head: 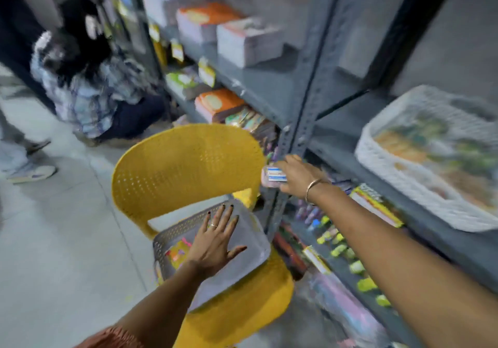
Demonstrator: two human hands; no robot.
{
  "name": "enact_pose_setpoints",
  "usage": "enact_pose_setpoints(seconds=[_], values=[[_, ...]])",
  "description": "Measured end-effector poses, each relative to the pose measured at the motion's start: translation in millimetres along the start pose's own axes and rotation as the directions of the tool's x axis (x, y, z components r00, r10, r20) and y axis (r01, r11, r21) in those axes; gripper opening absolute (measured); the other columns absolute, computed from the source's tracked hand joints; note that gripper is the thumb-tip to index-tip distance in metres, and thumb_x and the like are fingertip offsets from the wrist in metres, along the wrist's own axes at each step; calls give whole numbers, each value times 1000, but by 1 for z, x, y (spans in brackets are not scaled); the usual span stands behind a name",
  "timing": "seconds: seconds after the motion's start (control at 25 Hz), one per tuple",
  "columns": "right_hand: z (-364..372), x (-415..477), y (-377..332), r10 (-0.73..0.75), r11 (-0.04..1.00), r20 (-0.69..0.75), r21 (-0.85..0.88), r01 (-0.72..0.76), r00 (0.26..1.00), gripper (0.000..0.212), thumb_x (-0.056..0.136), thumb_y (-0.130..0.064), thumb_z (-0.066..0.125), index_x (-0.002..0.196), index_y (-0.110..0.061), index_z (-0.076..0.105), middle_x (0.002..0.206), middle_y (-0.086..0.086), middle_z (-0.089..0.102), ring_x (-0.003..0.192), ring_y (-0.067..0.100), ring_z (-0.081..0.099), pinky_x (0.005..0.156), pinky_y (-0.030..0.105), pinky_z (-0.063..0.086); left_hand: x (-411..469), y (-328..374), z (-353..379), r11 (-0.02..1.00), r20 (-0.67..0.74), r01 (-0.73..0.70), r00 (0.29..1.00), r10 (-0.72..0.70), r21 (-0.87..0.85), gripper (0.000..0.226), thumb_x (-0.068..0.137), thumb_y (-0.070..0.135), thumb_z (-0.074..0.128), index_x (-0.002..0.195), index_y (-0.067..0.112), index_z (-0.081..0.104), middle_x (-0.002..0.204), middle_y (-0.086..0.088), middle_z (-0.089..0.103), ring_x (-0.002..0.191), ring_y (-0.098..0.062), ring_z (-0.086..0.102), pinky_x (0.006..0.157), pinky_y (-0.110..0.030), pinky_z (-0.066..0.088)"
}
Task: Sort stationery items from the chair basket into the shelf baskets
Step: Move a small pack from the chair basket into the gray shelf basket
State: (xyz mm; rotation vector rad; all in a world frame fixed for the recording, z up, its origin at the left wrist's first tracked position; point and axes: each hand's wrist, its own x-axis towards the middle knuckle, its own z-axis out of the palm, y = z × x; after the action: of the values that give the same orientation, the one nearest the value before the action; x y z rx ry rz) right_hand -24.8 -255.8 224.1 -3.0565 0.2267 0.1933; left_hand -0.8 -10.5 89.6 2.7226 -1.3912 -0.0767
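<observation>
A grey perforated basket sits on the seat of a yellow plastic chair. A few colourful small items lie in its left corner. My left hand hovers flat over the basket with fingers spread, holding nothing. My right hand is raised beside the shelf post, closed on a small clear pack with a blue and white label. A white woven shelf basket holding blurred colourful items stands on the grey shelf at the right.
Grey metal shelving runs along the right, loaded with paper stacks, orange packs and yellow-green items on lower levels. A person in a checked shirt crouches at the left beside the shelves. Another person's feet stand on the grey floor.
</observation>
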Motion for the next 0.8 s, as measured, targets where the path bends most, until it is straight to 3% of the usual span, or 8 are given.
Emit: enact_pose_setpoints(seconds=[0.24,0.48,0.56,0.64,0.72,0.8], values=[[-108,-159,93,213,976,-159,-9,-217,964,55,81,-31,65,130,-12,48,131,12,48,125,30,42,99,39,45,59,144,-81,975,-176,-219,959,223,42,80,90,67,16,131,9,52,142,-13,45,135,-25,24,106,-44,12],[-144,-340,174,460,882,-173,-22,-470,871,42,82,-31,64,117,-10,56,122,18,52,116,33,49,93,39,46,61,332,-135,880,-264,-472,842,470,59,82,84,68,25,131,6,49,143,-16,41,134,-27,26,106,-47,15],[-146,-390,198,533,837,-165,-39,-546,830,45,82,-32,64,120,-10,55,124,18,53,118,34,49,96,39,45,60,387,-141,834,-262,-549,798,543,56,80,84,66,29,131,6,52,144,-16,41,135,-26,25,107,-46,14],[-147,-441,222,617,775,-151,-52,-629,772,46,83,-33,64,121,-9,54,126,19,54,118,34,50,98,39,45,57,445,-148,773,-254,-633,742,620,36,80,90,66,19,134,6,48,144,-15,42,134,-26,26,108,-45,12],[-144,-485,247,703,698,-158,-38,-716,694,45,82,-32,65,119,-8,56,123,19,56,117,34,52,97,37,45,53,495,-149,707,-239,-707,681,693,35,80,91,66,15,132,7,49,139,-16,47,131,-29,38,108,-45,14],[-137,-527,265,785,609,-137,-16,-793,605,43,81,-34,66,115,-8,58,120,19,58,113,34,55,94,36,47,45,541,-146,623,-224,-781,599,768,47,77,88,65,23,127,7,55,134,-17,53,122,-32,50,108,-44,15]])
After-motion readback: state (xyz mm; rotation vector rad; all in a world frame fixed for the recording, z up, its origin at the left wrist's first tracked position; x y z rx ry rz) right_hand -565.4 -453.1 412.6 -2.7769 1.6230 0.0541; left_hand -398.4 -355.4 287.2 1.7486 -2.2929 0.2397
